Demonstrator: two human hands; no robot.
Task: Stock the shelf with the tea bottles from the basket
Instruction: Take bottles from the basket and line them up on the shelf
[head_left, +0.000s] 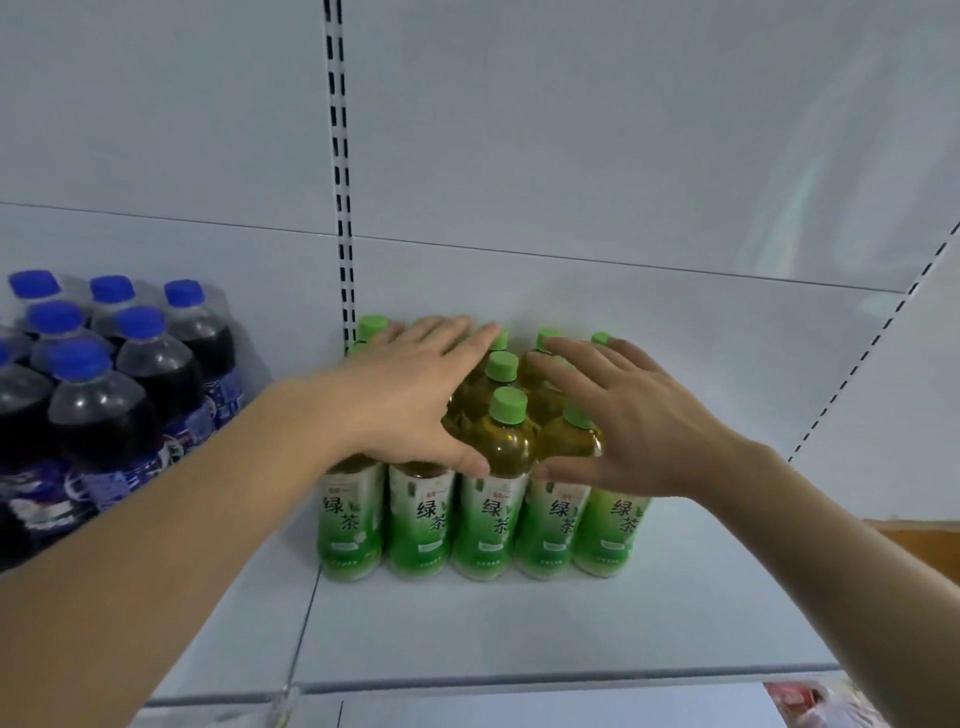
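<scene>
Several green tea bottles (483, 519) with green caps and green-white labels stand in tight rows on the white shelf (545, 629), against its back wall. My left hand (410, 400) lies flat over the tops of the left bottles, fingers spread, thumb against a front bottle's shoulder. My right hand (634, 421) rests spread over the right bottles, thumb low at the front. Neither hand grips a bottle. The basket is out of view.
A shrink-wrapped pack of dark drink bottles with blue caps (98, 395) fills the shelf bay to the left. A slotted upright (343, 208) divides the bays. The shelf's front edge (571, 675) runs below; a brown surface (919, 545) shows at right.
</scene>
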